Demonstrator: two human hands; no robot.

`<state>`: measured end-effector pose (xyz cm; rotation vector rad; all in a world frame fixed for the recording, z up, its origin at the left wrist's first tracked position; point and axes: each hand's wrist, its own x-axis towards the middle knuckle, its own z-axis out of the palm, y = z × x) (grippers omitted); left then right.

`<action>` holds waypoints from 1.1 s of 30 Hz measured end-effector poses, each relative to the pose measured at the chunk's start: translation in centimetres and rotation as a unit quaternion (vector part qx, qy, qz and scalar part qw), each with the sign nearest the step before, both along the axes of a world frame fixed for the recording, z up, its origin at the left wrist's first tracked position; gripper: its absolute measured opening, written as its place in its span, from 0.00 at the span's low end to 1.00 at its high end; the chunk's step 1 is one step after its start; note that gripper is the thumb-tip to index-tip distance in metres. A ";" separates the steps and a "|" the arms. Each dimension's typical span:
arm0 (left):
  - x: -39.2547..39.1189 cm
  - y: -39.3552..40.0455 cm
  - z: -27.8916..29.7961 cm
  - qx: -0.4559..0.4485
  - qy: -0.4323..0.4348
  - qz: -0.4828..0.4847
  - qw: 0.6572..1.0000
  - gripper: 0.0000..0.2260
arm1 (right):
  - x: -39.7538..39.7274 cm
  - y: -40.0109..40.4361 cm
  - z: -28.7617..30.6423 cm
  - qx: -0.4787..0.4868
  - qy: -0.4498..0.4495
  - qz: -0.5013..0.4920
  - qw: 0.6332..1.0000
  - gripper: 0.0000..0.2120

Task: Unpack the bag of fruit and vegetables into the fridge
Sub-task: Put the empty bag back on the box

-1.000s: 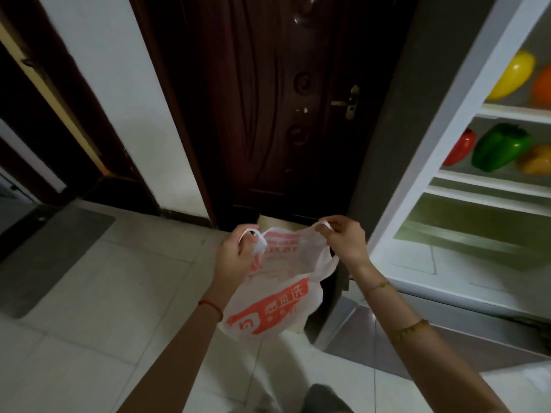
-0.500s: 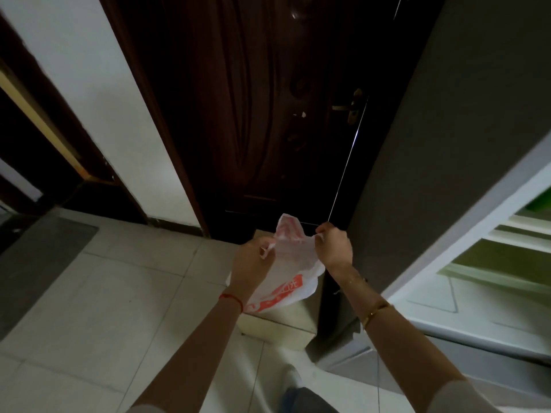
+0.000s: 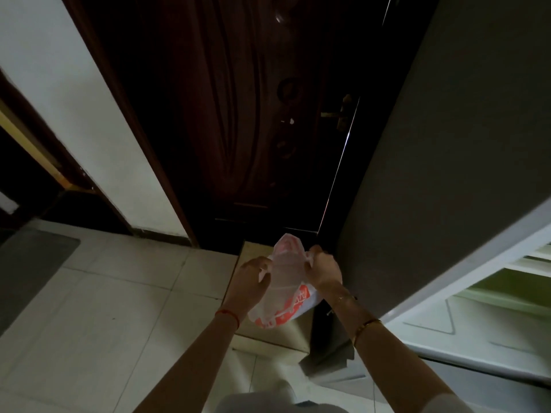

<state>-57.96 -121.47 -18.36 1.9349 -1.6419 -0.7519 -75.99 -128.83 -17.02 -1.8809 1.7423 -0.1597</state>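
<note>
Both forearms are reaching forward and down; the left hand (image 3: 253,274) and right hand (image 3: 322,268) are gripping a crumpled bag (image 3: 286,281) between them.

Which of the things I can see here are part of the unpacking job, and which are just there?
Part of the job:
plastic bag, held between both hands
left hand
right hand
open fridge, shelves showing at right

Just there:
dark wooden door
pale box on the floor under the bag
grey mat
</note>
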 end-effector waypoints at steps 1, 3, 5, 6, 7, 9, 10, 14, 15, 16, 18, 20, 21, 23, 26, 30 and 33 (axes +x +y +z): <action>0.0 0.0 -0.1 0.007 -0.010 -0.007 1.000 0.13 | 0.0 0.0 0.3 -0.004 0.013 0.005 1.000 0.16; -0.1 0.2 -0.2 0.009 -0.033 -0.023 0.999 0.15 | 0.0 0.3 1.2 -0.022 0.035 0.014 0.999 0.20; -0.4 0.5 0.6 -0.014 -0.061 -0.037 0.997 0.17 | -0.3 0.8 2.4 -0.047 0.027 0.018 0.998 0.21; -0.6 0.7 1.1 -0.029 -0.074 -0.041 0.996 0.17 | -0.5 1.1 2.9 -0.063 0.018 0.022 0.998 0.21; -0.7 0.9 1.7 -0.047 -0.085 -0.044 0.994 0.17 | -0.8 1.8 3.6 -0.082 0.004 0.028 0.996 0.22; -1.1 1.5 2.8 -0.097 -0.100 -0.053 0.989 0.18 | -1.4 3.4 5.0 -0.125 -0.025 0.040 0.991 0.22; -1.1 2.0 3.4 -0.117 -0.098 -0.053 0.987 0.18 | -1.8 4.4 5.6 -0.146 -0.036 0.043 0.988 0.22; -2.0 4.2 5.8 -0.171 -0.081 -0.066 0.980 0.18 | -3.5 9.1 7.9 -0.200 -0.074 0.043 0.976 0.22; -2.2 4.7 6.5 -0.183 -0.084 -0.068 0.977 0.18 | -3.9 10.1 8.4 -0.207 -0.081 0.038 0.974 0.22; -2.7 5.4 7.1 -0.197 -0.089 -0.076 0.973 0.18 | -4.4 11.4 8.8 -0.217 -0.085 0.031 0.972 0.23; -3.4 6.9 8.2 -0.215 -0.094 -0.097 0.967 0.18 | -5.4 14.0 9.6 -0.238 -0.086 0.015 0.967 0.27; -4.3 8.4 9.1 -0.230 -0.095 -0.115 0.962 0.18 | -6.5 16.3 10.0 -0.259 -0.085 -0.003 0.962 0.26; -4.8 9.2 9.6 -0.237 -0.094 -0.124 0.959 0.18 | -7.2 17.5 10.2 -0.266 -0.084 -0.015 0.960 0.23; -5.9 10.5 10.4 -0.249 -0.090 -0.141 0.954 0.18 | -8.6 19.7 10.8 -0.284 -0.082 -0.039 0.954 0.20; -7.6 12.5 11.4 -0.261 -0.087 -0.168 0.947 0.17 | -10.9 22.9 11.4 -0.304 -0.071 -0.068 0.948 0.20; -10.2 14.5 12.6 -0.282 -0.069 -0.206 0.934 0.17 | -14.2 27.0 12.4 -0.320 -0.056 -0.117 0.938 0.20; -12.7 15.4 13.4 -0.295 -0.063 -0.238 0.923 0.16 | -16.8 29.9 13.3 -0.325 -0.031 -0.156 0.932 0.21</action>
